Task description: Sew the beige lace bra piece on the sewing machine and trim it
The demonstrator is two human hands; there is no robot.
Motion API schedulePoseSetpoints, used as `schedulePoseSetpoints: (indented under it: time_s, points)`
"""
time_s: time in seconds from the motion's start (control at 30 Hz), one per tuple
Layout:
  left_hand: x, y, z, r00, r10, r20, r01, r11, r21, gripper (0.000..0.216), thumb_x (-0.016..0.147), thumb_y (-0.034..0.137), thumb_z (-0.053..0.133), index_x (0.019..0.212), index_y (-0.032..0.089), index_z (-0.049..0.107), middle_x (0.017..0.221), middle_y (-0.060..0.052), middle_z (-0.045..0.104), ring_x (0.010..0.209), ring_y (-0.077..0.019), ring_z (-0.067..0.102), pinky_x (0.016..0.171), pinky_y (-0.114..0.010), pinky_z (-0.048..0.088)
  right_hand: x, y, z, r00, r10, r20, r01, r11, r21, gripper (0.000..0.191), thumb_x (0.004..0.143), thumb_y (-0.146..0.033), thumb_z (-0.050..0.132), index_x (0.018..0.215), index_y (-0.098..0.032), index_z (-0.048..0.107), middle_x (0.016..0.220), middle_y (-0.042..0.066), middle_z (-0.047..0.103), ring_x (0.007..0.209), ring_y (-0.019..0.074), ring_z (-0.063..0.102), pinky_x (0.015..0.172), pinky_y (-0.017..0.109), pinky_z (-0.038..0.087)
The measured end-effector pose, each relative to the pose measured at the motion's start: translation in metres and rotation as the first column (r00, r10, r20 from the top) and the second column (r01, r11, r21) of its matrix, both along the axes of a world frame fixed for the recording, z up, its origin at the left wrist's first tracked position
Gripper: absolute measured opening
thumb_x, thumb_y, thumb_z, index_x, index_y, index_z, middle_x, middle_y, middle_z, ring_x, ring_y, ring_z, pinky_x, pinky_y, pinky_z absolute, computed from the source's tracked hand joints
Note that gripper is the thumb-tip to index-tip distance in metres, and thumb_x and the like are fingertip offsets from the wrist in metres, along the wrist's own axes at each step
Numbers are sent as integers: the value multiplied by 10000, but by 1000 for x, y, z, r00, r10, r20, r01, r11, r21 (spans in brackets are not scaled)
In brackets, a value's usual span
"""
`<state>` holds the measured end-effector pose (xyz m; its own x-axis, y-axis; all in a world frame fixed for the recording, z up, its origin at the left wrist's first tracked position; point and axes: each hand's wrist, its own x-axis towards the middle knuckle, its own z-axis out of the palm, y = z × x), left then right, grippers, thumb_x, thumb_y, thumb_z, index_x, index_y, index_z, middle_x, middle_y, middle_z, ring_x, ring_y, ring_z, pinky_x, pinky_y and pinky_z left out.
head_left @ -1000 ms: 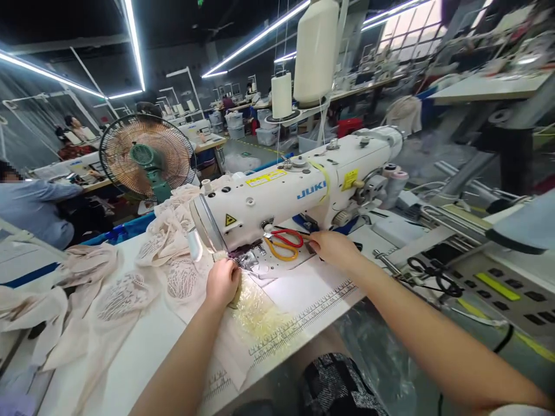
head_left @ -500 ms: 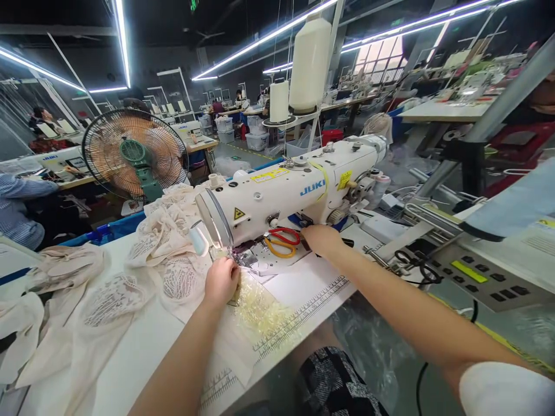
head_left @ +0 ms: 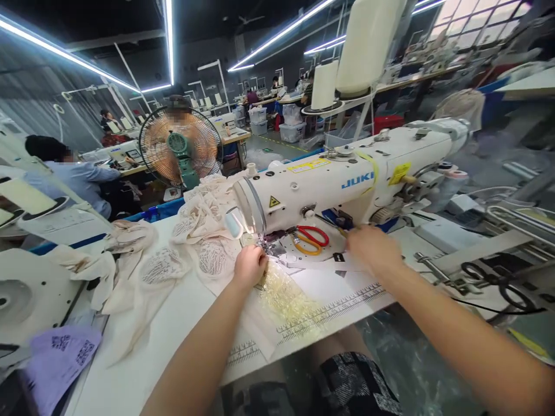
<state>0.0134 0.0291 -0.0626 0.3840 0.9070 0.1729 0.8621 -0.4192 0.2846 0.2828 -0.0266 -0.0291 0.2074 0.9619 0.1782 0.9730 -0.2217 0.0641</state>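
My left hand (head_left: 248, 267) is curled in a closed grip on pale yellow lace fabric (head_left: 286, 297), holding it just in front of the needle of the white JUKI sewing machine (head_left: 347, 182). My right hand (head_left: 373, 248) hovers over the machine bed, right of the red and yellow scissors (head_left: 309, 238); it is blurred by motion and its fingers are not clear. Beige lace pieces (head_left: 173, 260) lie heaped to the left of the machine head.
The white table (head_left: 147, 352) carries printed rulers along its front edge. A purple tag (head_left: 60, 352) lies at the near left. A standing fan (head_left: 180, 147) is behind the table, and thread cones (head_left: 368, 46) tower above the machine. Other people sit at machines far left.
The view has swung left, so the machine sits further right in frame. My right hand has drawn back from the scissors toward the table edge. My left hand stays on the lace.
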Motion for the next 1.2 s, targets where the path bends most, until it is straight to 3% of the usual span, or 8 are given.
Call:
schedulePoseSetpoints:
  time_s: [0.13,0.2,0.33,0.43,0.6,0.73,1.03,1.2]
  points:
    - [-6,-8,27,988,152,1,-152,988,30,52,804,232,552,836,190,554,912,-45,585,890,-195,534,721,-278,420,20,-52,0,988,-29,-150,25,999,-26,268,824,-362,415,617,-220,508,627,98,620,553,231,588,467,322,400]
    - [-10,-24,49,981,184,-59,-188,980,-69,116,826,248,501,749,185,562,845,-52,593,833,-208,550,671,-290,411,9,-80,-11,884,62,-463,-81,997,-20,280,790,-446,437,592,-249,445,532,30,579,476,189,546,438,291,392]
    - [-5,-77,68,957,-166,238,270,809,-522,212,834,327,473,741,185,598,750,-27,619,707,-167,561,634,-272,416,-55,-117,-38,634,333,-698,-298,938,178,295,845,-485,359,671,-254,417,508,-30,525,450,147,506,430,247,381]
    - [7,-109,49,749,162,643,352,725,-593,185,814,301,470,841,158,584,735,-22,600,653,-127,546,619,-242,439,-104,-114,-43,584,486,-651,-432,864,257,267,874,-411,325,679,-245,401,519,-18,536,432,154,495,411,262,338]
    - [3,-98,29,265,563,783,332,709,-622,202,791,327,541,769,127,517,689,-37,599,666,-145,590,708,-303,482,-112,-70,-32,450,562,-694,-560,783,270,252,884,-353,330,863,-207,534,777,47,642,676,179,597,575,290,446]
    - [-6,-72,34,108,659,745,380,665,-643,170,837,253,503,722,130,483,705,-76,627,706,-174,624,656,-289,485,-93,-39,-31,374,364,-853,-443,878,181,278,825,-414,440,975,-213,560,1005,66,639,907,197,602,739,312,488]
    - [12,-76,28,98,644,759,481,637,-602,200,769,287,617,818,109,541,699,-59,606,672,-159,611,651,-273,489,-113,-36,-31,397,392,-830,-402,887,226,192,794,-350,438,750,-211,563,737,18,591,688,165,544,593,271,426]
    - [6,-73,30,141,675,724,357,647,-674,169,784,266,574,832,112,522,735,-55,592,719,-158,612,689,-284,489,-93,-34,-30,459,304,-835,-323,932,162,194,778,-359,410,688,-207,491,621,-10,570,594,141,528,568,243,412]
